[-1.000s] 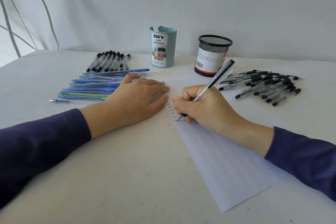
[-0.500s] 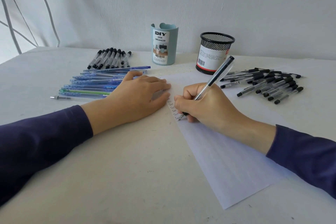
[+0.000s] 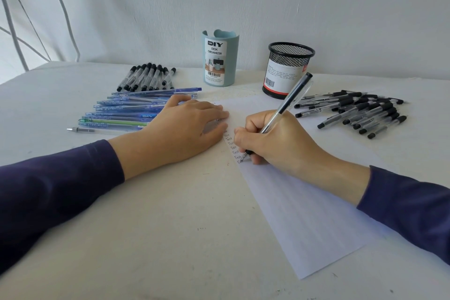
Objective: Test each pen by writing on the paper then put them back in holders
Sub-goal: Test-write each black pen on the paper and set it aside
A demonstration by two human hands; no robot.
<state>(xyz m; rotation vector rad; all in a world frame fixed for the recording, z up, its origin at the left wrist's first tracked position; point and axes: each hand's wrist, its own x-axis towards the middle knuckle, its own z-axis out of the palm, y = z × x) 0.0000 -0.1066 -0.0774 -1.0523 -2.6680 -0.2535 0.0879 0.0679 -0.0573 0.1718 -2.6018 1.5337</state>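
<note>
My right hand (image 3: 280, 140) grips a clear pen with a black cap (image 3: 289, 101), and its tip touches the left edge of the white paper (image 3: 304, 209), under a column of small written words. My left hand (image 3: 180, 130) lies flat with straight fingers, pressing the paper's upper left corner. A light blue holder (image 3: 220, 62) and a black mesh holder (image 3: 287, 69) stand at the back, both without pens showing above their rims.
Several blue pens (image 3: 126, 114) lie in a row left of my left hand, with a group of black-capped pens (image 3: 148, 77) behind them. A heap of black-capped pens (image 3: 360, 109) lies at the right. A white wall closes the table's far side.
The pen tip has moved slightly down the paper's left edge as a new word starts. My left hand has stayed in place.
</note>
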